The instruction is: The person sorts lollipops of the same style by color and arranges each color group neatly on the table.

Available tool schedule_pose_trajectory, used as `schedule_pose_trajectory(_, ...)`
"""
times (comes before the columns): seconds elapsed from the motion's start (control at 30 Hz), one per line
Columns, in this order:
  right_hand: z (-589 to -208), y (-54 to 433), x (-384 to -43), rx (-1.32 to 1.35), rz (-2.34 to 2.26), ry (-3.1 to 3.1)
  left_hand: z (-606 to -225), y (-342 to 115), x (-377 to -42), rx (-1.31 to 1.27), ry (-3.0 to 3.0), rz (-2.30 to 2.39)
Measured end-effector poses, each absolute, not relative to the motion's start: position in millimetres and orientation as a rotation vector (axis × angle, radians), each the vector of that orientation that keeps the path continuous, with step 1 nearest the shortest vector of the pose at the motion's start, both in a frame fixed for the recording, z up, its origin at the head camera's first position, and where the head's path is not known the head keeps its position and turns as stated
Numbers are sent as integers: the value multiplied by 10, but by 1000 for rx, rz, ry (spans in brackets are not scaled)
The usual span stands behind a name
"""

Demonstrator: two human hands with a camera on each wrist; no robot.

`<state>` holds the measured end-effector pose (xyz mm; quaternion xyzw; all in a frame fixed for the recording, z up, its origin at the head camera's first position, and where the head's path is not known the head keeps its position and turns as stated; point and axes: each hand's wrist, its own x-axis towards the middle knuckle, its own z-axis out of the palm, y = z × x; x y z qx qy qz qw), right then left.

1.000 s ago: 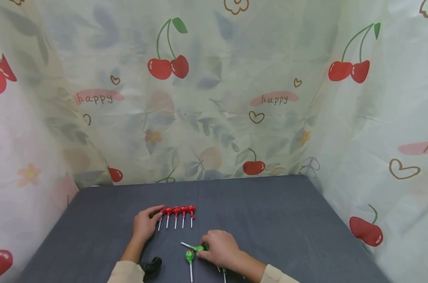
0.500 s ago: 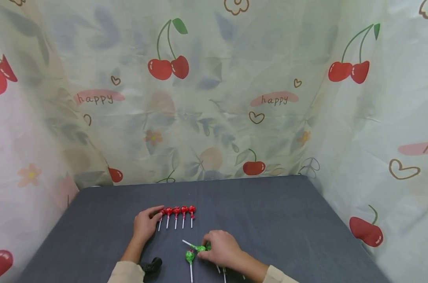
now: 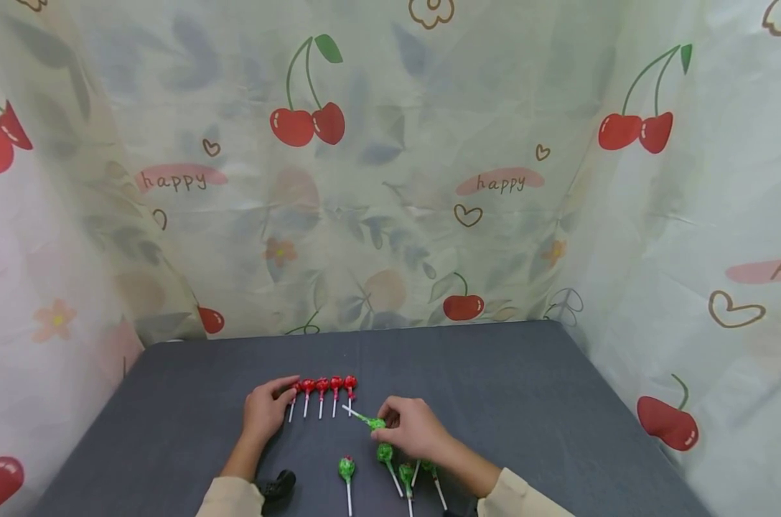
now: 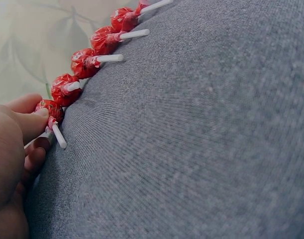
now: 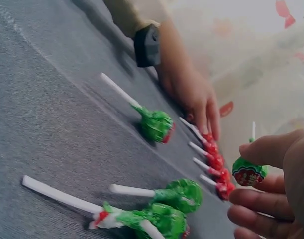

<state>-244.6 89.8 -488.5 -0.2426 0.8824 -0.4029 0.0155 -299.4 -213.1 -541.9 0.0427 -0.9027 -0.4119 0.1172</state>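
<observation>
Several red-wrapped lollipops (image 3: 322, 385) lie side by side in a row, white sticks toward me. At the row's left end my left hand (image 3: 265, 412) pinches the head of a red lollipop (image 4: 52, 110) between thumb and finger. My right hand (image 3: 416, 428) holds a green lollipop (image 5: 249, 172) by its head, its stick pointing up and left just below the row's right end. A single green lollipop (image 3: 347, 468) lies nearer me, stick toward me. Several more green lollipops (image 3: 385, 453) lie below my right hand, partly covered by the wrist.
Dark grey cloth covers the table (image 3: 526, 409). A patterned curtain (image 3: 377, 179) with cherries and "happy" labels encloses the back and both sides. A black device (image 3: 278, 485) sits on my left wrist.
My right hand has lifted the green lollipop up and away from me, toward the red row, uncovering other green lollipops. My left hand stays in place.
</observation>
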Motion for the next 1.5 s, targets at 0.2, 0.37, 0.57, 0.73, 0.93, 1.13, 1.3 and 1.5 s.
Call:
schedule_pose_trajectory(0.2, -4884, 962, -2533, -717, -1417, 2615, -5429, -2139, -3007, 127, -2645, -1215)
schedule_pose_trajectory(0.37, -4926, 1003, -2590, -735, -1464, 2567, -5429, -2140, -3011, 128, -2643, -1221)
schedule_pose_trajectory(0.57, -4977, 1045, -2662, -696, -1512, 2561, -5431, -2143, -3007, 134, -2645, -1218)
schedule_pose_trajectory(0.73, -4984, 1059, -2726, -672, -1587, 2584, -5433, -2140, -3005, 145, -2646, -1216)
schedule_pose_trajectory(0.93, -4977, 1051, -2876, -606, -1624, 2594, -5440, -2134, -3013, 149, -2639, -1213)
schedule_pose_trajectory(1.13, -5001, 1057, -3105, -608, -1367, 2781, -5455, -2127, -3016, 151, -2639, -1207)
schedule_pose_trajectory(1.3, -5048, 1026, -3253, -638, -1182, 2859, -5452, -2128, -3018, 157, -2635, -1197)
schedule_pose_trajectory(1.5, -5119, 974, -3352, -616, -1170, 2854, -5440, -2127, -3016, 132, -2633, -1184)
